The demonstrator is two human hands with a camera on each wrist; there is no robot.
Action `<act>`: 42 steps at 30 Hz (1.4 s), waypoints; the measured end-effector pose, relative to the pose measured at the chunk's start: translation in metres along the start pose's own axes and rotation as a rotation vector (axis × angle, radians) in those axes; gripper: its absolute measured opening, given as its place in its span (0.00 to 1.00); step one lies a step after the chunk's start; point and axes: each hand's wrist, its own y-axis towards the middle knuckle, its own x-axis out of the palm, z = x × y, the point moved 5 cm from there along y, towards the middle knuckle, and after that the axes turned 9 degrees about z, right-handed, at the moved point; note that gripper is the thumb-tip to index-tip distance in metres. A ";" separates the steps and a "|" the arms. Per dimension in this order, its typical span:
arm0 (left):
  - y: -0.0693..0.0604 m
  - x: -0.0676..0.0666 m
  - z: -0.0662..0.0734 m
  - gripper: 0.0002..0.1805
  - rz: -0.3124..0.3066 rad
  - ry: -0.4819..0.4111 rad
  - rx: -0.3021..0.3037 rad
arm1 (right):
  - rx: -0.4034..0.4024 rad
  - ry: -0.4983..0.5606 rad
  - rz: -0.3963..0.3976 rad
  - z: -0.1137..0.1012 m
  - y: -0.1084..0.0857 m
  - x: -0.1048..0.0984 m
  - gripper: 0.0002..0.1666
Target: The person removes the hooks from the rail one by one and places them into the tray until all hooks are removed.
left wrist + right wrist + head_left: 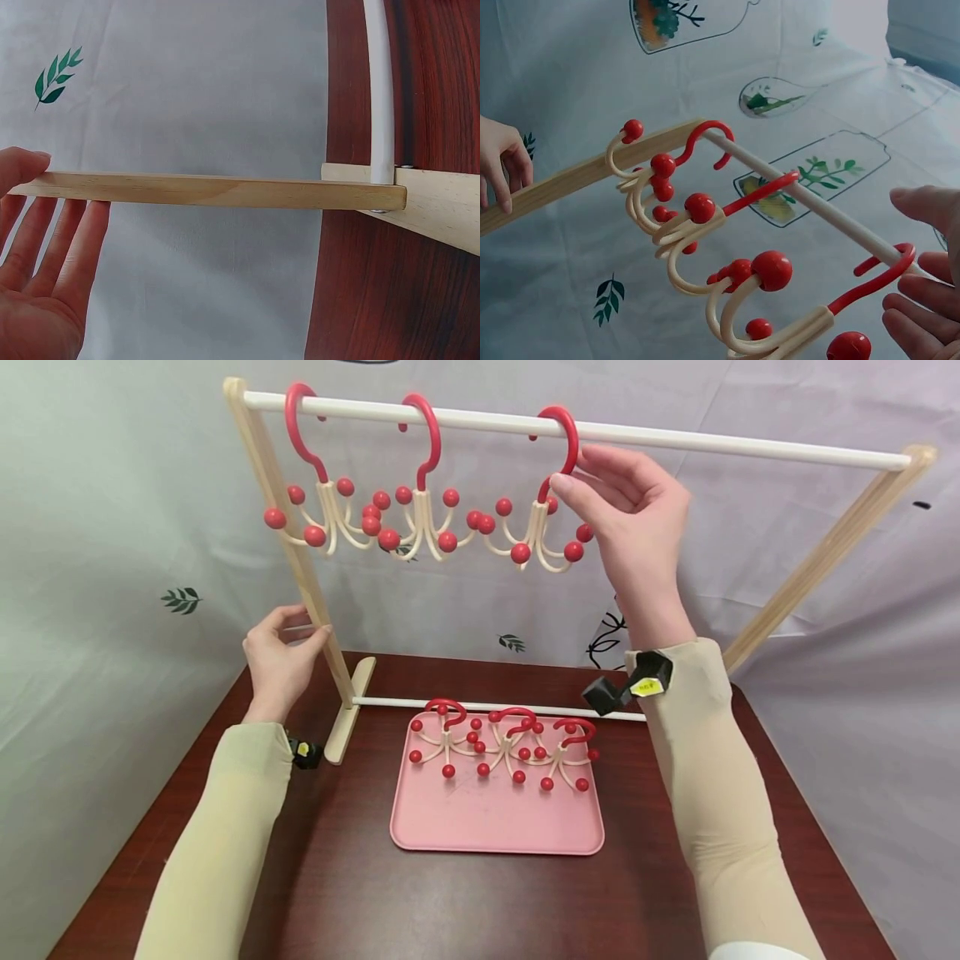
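My left hand (279, 656) pinches the left wooden post (225, 191) of a rack, thumb on one side and fingers on the other. Up at the white rail (735, 443), my right hand (641, 514) is beside the rightmost hanger (538, 531), which hangs by its red hook. In the right wrist view, thumb and fingers (922, 315) stand apart around that hook, and the thumb is clear of it. Two like hangers, a left one (330, 514) and a middle one (423, 518), hang further left, each with cream prongs tipped by red balls.
Below, a pink tray (495, 827) lies on the dark wooden table (337, 877), bearing three more red-hooked hangers (506, 743). A white lower bar (390, 702) crosses behind the tray. The right post (832, 552) slants down at the right. Leaf-printed cloth (465, 610) hangs behind.
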 end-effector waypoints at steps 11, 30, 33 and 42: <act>0.000 0.000 0.000 0.19 -0.003 -0.003 -0.012 | 0.073 -0.067 0.034 0.009 0.015 0.005 0.14; 0.001 0.001 -0.004 0.20 -0.005 0.022 -0.018 | 0.107 -0.012 0.091 0.016 0.024 0.001 0.13; 0.001 0.001 -0.004 0.20 -0.010 0.029 -0.019 | 0.087 0.004 0.107 0.013 0.025 -0.003 0.13; 0.002 0.001 -0.005 0.20 -0.013 0.030 -0.025 | 0.067 0.010 0.135 0.006 0.026 -0.014 0.12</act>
